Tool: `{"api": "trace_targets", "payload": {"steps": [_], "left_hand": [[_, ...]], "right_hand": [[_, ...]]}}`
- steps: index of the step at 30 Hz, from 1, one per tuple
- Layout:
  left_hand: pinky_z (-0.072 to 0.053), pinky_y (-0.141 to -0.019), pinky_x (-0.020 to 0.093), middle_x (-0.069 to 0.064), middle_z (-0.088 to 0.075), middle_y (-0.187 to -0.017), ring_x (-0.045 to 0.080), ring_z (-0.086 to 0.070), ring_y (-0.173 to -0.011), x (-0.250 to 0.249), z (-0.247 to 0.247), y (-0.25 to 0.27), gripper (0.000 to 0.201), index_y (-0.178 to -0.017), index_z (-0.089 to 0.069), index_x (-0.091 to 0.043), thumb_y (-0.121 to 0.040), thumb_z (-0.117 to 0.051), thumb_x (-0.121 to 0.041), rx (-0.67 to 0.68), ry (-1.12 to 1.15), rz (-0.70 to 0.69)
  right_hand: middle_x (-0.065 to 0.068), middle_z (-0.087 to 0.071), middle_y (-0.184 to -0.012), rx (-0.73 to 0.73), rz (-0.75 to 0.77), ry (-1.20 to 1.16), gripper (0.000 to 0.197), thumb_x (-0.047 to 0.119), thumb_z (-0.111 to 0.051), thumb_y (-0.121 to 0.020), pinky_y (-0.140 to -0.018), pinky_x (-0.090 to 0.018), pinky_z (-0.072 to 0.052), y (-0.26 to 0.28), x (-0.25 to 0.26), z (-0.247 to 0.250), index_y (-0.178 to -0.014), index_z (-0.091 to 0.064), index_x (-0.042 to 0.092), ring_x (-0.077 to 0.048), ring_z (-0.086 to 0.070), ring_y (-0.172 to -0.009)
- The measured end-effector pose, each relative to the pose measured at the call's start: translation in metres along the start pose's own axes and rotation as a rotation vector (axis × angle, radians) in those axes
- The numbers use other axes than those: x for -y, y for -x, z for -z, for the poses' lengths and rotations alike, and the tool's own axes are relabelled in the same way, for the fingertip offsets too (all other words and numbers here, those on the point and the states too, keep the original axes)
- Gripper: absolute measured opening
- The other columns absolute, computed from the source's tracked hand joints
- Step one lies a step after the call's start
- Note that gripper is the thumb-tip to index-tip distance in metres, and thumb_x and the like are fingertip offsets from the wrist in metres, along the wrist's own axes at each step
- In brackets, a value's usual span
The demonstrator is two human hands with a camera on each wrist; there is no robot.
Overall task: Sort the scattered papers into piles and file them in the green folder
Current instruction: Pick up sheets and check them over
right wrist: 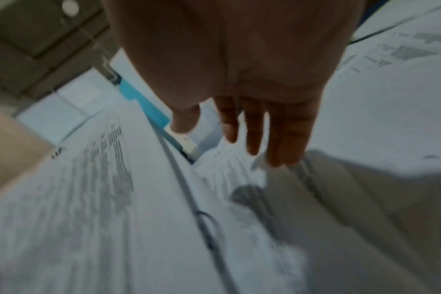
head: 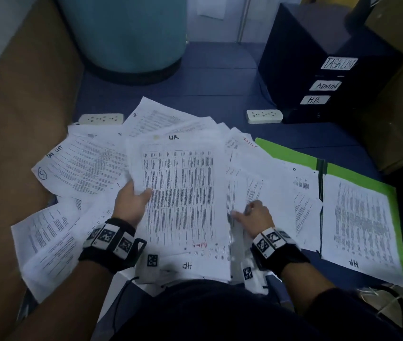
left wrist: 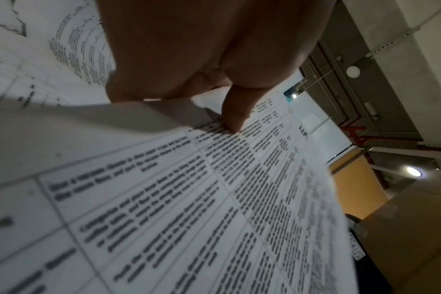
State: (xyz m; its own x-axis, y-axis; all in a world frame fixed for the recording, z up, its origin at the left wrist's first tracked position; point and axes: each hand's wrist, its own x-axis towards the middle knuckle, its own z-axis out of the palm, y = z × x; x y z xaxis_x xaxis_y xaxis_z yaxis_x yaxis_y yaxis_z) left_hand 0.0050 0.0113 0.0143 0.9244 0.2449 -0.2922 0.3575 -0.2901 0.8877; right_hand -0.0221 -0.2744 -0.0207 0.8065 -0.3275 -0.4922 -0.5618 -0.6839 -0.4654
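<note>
Your left hand (head: 131, 200) pinching table-printed sheet (head: 180, 193), lifting it; your right hand (head: 254, 216), fingers loosely extended, resting on scattered papers (head: 264, 188) beside green folder (head: 294, 153).

Two white plastic power strips (head: 101, 118) (head: 264, 116) lie at the far side, left and right. One open green folder (head: 291, 153) lies right. The dark drawer unit (head: 301, 70) bears three white labels (head: 339, 63) (head: 326, 85) (head: 315, 100); the scattered white printed sheets (head: 84, 168) overlap too much to count.

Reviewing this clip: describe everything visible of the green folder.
The green folder lies open and flat on the dark blue surface, to the right of the scattered papers. It is bright green, thin and card-like, with a dark spine strip down its middle. A printed sheet marked HR lies on its right half; loose papers overlap its left half. Neither hand touches it.
</note>
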Motion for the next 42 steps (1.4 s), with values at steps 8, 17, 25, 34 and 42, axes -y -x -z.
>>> {"api": "trace_targets", "payload": {"steps": [8,17,25,34,42], "left_hand": [[-0.040,-0.105,0.048,0.000,-0.059,-0.130,0.021,-0.055,-0.119,0.007,0.001,-0.003,0.047,-0.137,-0.047,-0.016,-0.091,-0.057,-0.021,0.049,0.053,-0.016],[-0.044,-0.102,0.046,0.002,-0.064,-0.120,0.021,-0.060,-0.110,0.004,0.002,-0.004,0.037,-0.129,-0.053,-0.014,-0.093,-0.055,-0.007,0.051,0.105,-0.023],[-0.043,-0.097,0.034,-0.005,-0.064,-0.118,0.011,-0.060,-0.108,-0.007,-0.007,0.002,0.037,-0.129,-0.053,-0.019,-0.095,-0.052,-0.007,0.174,0.165,-0.029],[-0.043,-0.102,0.049,0.002,-0.064,-0.121,0.025,-0.059,-0.113,-0.001,-0.012,-0.003,0.033,-0.116,-0.057,-0.024,-0.092,-0.052,-0.002,0.211,0.310,0.090],[-0.042,-0.102,0.045,0.010,-0.063,-0.121,0.023,-0.061,-0.108,0.007,-0.009,-0.010,0.024,-0.114,-0.056,-0.016,-0.096,-0.048,-0.003,0.244,0.346,0.164]], "right_hand": [[-0.015,-0.057,-0.112,0.020,-0.118,0.090,0.053,0.012,-0.070,-0.083,-0.070,-0.030,-0.047,0.009,0.007,-0.022,-0.123,-0.038,0.004,-0.028,-0.058,-0.090],[-0.004,-0.052,-0.071,-0.137,0.030,-0.076,0.015,0.001,-0.048,-0.089,-0.043,-0.020,-0.029,0.008,0.002,0.009,-0.079,-0.047,0.012,-0.013,-0.041,-0.055],[-0.009,-0.065,-0.078,-0.167,0.288,-0.532,0.018,0.007,-0.052,-0.087,-0.066,-0.030,-0.047,0.005,0.024,0.056,-0.090,-0.060,0.023,-0.022,-0.056,-0.065],[-0.024,-0.054,-0.080,0.232,0.358,-1.057,0.020,-0.001,-0.058,-0.088,-0.051,-0.026,-0.040,0.026,0.052,0.035,-0.082,-0.060,0.018,-0.020,-0.048,-0.063],[-0.015,-0.063,-0.079,0.375,0.342,-1.131,0.023,-0.014,-0.048,-0.085,-0.054,-0.026,-0.047,0.030,0.058,0.041,-0.091,-0.053,0.007,-0.021,-0.059,-0.061]]}}
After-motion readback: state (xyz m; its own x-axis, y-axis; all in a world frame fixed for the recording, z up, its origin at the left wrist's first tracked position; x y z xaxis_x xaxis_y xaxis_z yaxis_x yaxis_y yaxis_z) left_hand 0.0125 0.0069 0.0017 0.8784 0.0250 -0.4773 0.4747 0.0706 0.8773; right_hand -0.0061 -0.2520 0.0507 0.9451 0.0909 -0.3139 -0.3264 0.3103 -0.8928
